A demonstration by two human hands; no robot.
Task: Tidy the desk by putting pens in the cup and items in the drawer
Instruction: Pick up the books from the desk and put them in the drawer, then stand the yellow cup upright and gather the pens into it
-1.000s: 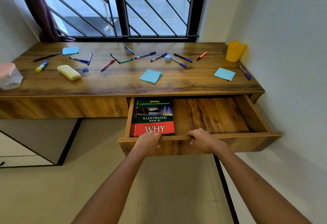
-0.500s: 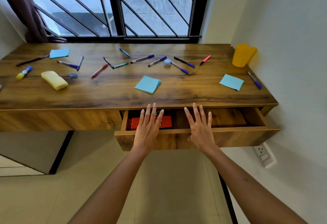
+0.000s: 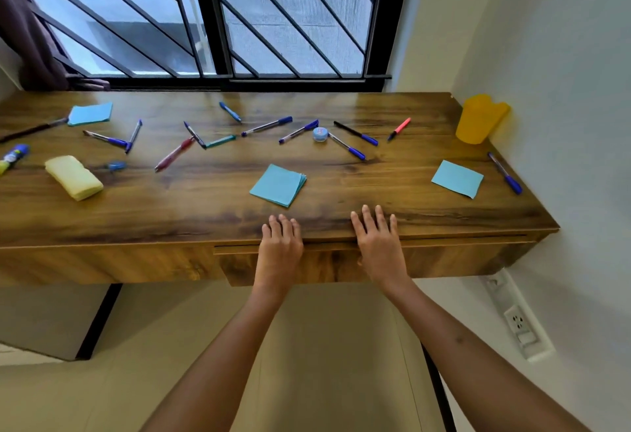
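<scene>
The drawer [image 3: 461, 257] under the wooden desk [image 3: 205, 199] is pushed in, its front flush with the desk edge. My left hand [image 3: 280, 244] and my right hand [image 3: 377, 244] lie flat against the drawer front, fingers over the desk's front edge, holding nothing. Several pens lie scattered across the desk, among them a blue pen [image 3: 504, 173] at the far right and a red pen [image 3: 173, 154]. A yellow cup [image 3: 479, 118] stands at the back right corner. Blue sticky-note pads [image 3: 278, 184] [image 3: 457, 178] [image 3: 90, 113] lie on the top.
A yellow sponge [image 3: 73, 177], a glue stick [image 3: 13, 158] and a small blue round pot [image 3: 320, 133] also lie on the desk. A barred window [image 3: 218, 15] is behind, a wall [image 3: 563, 90] on the right with a socket [image 3: 519, 322] below desk height.
The drawer, open with a book inside, has been pushed shut by both hands. My hands went from gripping its front edge to flat and open. The view moved closer to the desk.
</scene>
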